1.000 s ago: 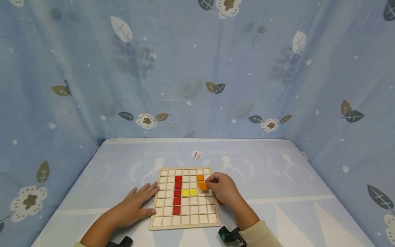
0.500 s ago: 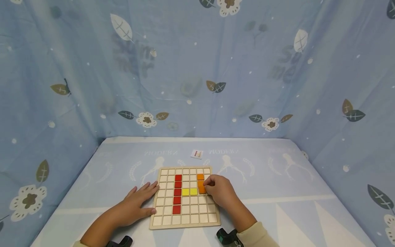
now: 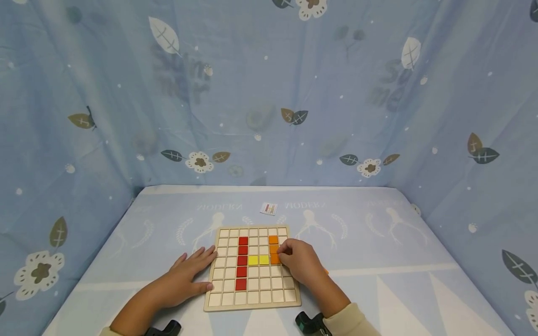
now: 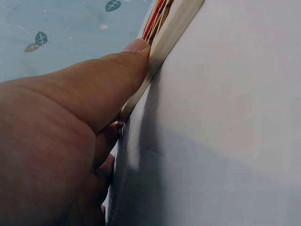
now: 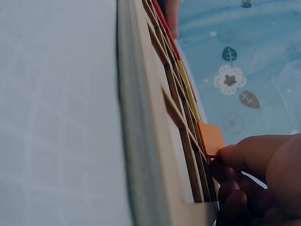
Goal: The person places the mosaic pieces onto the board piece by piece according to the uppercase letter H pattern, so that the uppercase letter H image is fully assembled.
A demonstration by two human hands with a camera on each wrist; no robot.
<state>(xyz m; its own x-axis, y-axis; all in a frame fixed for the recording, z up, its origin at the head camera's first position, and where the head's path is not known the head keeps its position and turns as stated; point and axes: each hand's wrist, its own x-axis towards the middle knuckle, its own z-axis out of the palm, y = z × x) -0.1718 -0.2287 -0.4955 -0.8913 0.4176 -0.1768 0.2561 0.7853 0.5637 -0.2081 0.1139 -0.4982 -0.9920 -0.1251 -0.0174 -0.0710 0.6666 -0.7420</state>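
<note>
A wooden grid board (image 3: 235,302) lies on the table. A column of several red tiles (image 3: 241,271) fills cells left of its middle, with two yellow tiles (image 3: 258,260) beside it. Further right, two orange tiles (image 3: 273,244) sit one below the other. Just under them my right hand (image 3: 301,262) pinches another orange tile (image 5: 211,140) between thumb and finger; in the right wrist view it stands tilted at its cell. My left hand (image 3: 185,279) rests against the board's left edge, fingers spread and thumb (image 4: 117,75) on the frame.
A small printed pattern card (image 3: 269,208) lies behind the board. A bit of orange (image 3: 326,271) shows past my right wrist, mostly hidden by the arm. Black wrist devices (image 3: 311,323) hang near both sleeves. A patterned curtain (image 3: 269,93) rises behind and beside the table.
My right hand has moved slightly left and down, bringing the orange tile from over the second orange cell to the cell below. My left hand has stayed in place.
</note>
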